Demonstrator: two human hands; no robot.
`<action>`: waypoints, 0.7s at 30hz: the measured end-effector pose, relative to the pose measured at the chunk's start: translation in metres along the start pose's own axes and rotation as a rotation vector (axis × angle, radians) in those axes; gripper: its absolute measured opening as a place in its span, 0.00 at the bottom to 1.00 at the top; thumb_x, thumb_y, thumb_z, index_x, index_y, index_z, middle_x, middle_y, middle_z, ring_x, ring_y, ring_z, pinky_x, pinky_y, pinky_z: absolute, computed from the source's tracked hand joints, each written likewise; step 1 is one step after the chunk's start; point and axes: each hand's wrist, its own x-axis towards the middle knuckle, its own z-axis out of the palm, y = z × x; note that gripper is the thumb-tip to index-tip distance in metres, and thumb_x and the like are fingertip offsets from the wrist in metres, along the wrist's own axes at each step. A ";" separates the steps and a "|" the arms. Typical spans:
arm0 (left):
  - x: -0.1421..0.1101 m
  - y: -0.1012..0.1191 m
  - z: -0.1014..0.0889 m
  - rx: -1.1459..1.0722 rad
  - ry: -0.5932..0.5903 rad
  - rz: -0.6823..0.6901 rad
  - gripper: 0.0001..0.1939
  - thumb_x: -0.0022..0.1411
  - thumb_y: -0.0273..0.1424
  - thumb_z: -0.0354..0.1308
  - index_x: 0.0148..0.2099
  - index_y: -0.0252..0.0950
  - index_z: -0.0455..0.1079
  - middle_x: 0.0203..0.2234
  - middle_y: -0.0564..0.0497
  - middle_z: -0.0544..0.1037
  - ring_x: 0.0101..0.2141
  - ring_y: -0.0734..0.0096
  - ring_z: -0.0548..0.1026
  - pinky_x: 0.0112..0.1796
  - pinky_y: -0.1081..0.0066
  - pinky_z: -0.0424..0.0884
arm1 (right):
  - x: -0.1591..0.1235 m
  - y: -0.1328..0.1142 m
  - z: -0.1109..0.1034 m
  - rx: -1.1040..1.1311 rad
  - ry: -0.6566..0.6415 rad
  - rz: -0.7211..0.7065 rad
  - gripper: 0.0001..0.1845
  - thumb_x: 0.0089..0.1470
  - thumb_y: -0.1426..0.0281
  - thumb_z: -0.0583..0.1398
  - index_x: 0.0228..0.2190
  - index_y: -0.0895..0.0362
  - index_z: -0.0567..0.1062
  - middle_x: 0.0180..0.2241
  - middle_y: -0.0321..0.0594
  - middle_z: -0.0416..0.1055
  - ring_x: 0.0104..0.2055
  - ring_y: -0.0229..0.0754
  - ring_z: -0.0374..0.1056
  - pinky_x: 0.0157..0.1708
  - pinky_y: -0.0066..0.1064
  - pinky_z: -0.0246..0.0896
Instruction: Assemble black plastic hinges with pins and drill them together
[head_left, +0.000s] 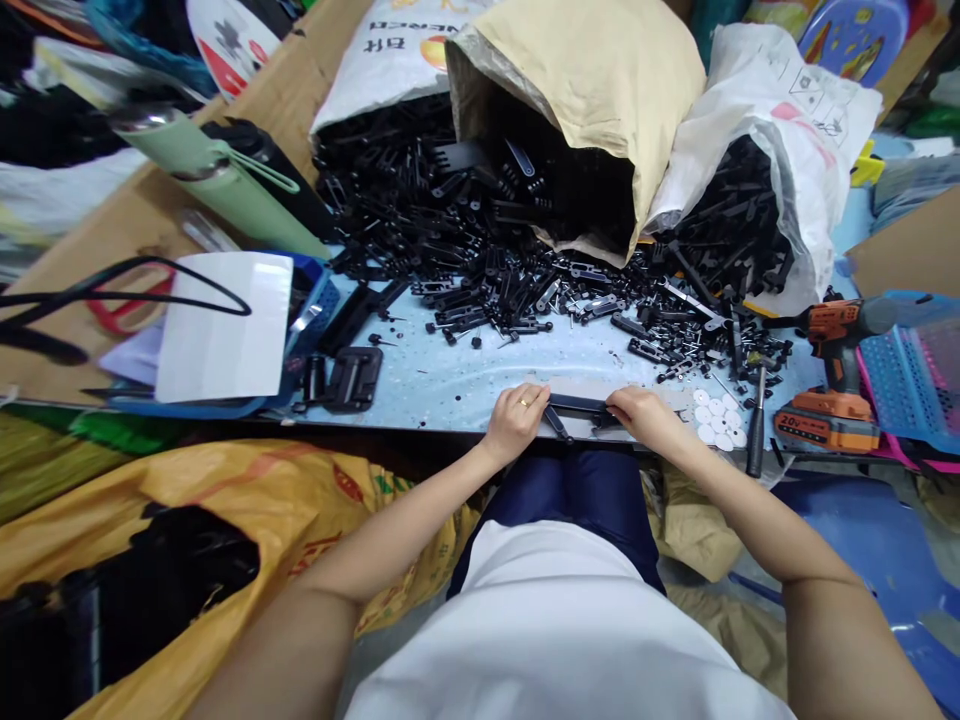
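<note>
A long, flat black bar [577, 402] spans the gap between my two hands at the front edge of the table. My left hand [517, 420] has its fingers closed on the bar's left end; a ring shows on one finger. At the other end, my right hand [643, 412] pinches the bar. A short black arm [558, 424] sticks out below the bar near my left hand. Several white discs [720, 420] lie to the right of my right hand. Beyond them rests a screwdriver [757, 425] with a dark handle.
Loose black parts [480, 290] and screws spread across the blue tabletop [435, 375]. Behind them open sacks [592, 70] spill more parts. An orange cordless drill [829, 375] stands at right. At left are a blue tray [322, 300], a green bottle [232, 190] and a black phone-holder-like piece [355, 378].
</note>
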 end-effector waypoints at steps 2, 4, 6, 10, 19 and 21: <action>-0.002 -0.002 -0.002 0.042 -0.044 0.012 0.14 0.64 0.26 0.44 0.46 0.35 0.68 0.37 0.42 0.77 0.42 0.62 0.73 0.40 0.61 0.65 | -0.003 0.002 0.010 0.005 0.006 -0.019 0.11 0.57 0.73 0.51 0.30 0.59 0.73 0.27 0.45 0.72 0.32 0.42 0.67 0.34 0.31 0.62; -0.001 0.000 -0.004 0.081 -0.083 0.026 0.14 0.64 0.30 0.45 0.48 0.36 0.68 0.42 0.41 0.76 0.47 0.58 0.70 0.45 0.56 0.62 | -0.009 0.008 0.019 0.046 0.072 -0.048 0.13 0.59 0.70 0.50 0.34 0.57 0.74 0.32 0.46 0.73 0.34 0.42 0.68 0.36 0.33 0.63; 0.004 0.005 -0.003 0.083 -0.150 0.099 0.17 0.63 0.35 0.47 0.51 0.34 0.66 0.47 0.39 0.73 0.51 0.55 0.67 0.49 0.53 0.58 | -0.018 0.016 0.025 0.048 0.142 -0.081 0.14 0.59 0.65 0.50 0.39 0.55 0.73 0.40 0.47 0.72 0.39 0.43 0.67 0.39 0.36 0.63; 0.027 0.021 0.010 0.061 -0.367 0.249 0.24 0.62 0.41 0.48 0.53 0.29 0.64 0.45 0.36 0.73 0.45 0.56 0.71 0.45 0.59 0.63 | -0.032 0.036 0.026 -0.161 0.170 -0.010 0.22 0.53 0.52 0.53 0.37 0.56 0.75 0.37 0.49 0.72 0.38 0.47 0.67 0.36 0.38 0.62; 0.035 0.047 -0.040 -0.334 -0.200 0.258 0.34 0.65 0.47 0.27 0.23 0.35 0.65 0.14 0.49 0.69 0.18 0.73 0.67 0.22 0.73 0.60 | -0.044 -0.007 -0.039 0.152 0.108 -0.390 0.32 0.58 0.49 0.42 0.18 0.56 0.67 0.15 0.38 0.60 0.19 0.36 0.58 0.20 0.28 0.49; 0.024 0.065 -0.062 -0.575 -0.132 0.275 0.34 0.66 0.45 0.23 0.23 0.36 0.63 0.14 0.51 0.67 0.17 0.75 0.65 0.22 0.74 0.60 | -0.051 -0.031 -0.049 0.421 0.114 -0.532 0.29 0.60 0.53 0.41 0.21 0.56 0.67 0.15 0.36 0.60 0.19 0.36 0.58 0.20 0.28 0.50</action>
